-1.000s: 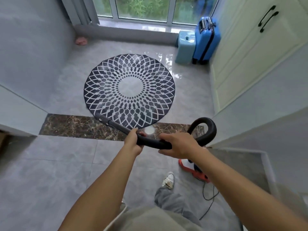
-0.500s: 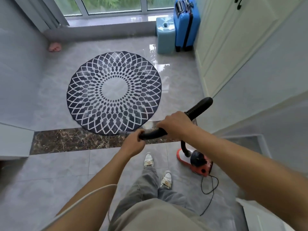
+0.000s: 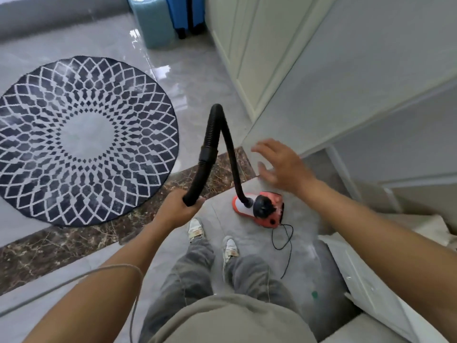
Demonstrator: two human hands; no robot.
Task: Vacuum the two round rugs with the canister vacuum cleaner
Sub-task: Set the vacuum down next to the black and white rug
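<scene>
A round dark-blue rug (image 3: 81,142) with a white lattice pattern lies on the glossy floor at the left. My left hand (image 3: 179,209) grips the black vacuum hose (image 3: 210,144), which arches up and drops down to the red canister vacuum (image 3: 268,210) on the floor by my feet. My right hand (image 3: 282,164) hovers open above the canister, fingers spread, touching nothing. The hose's nozzle end is hidden in my left hand. Only one rug is in view.
A pale-blue stool (image 3: 152,21) and a blue suitcase (image 3: 186,13) stand at the far edge. White cabinet doors (image 3: 247,53) and a grey wall corner (image 3: 249,147) close the right side. A black cord (image 3: 284,241) trails from the canister. A dark marble strip (image 3: 74,238) crosses the floor.
My right hand has let go of the hose and now hovers open above the canister. The hose has swung upright in my left hand. The view has turned right and down.
</scene>
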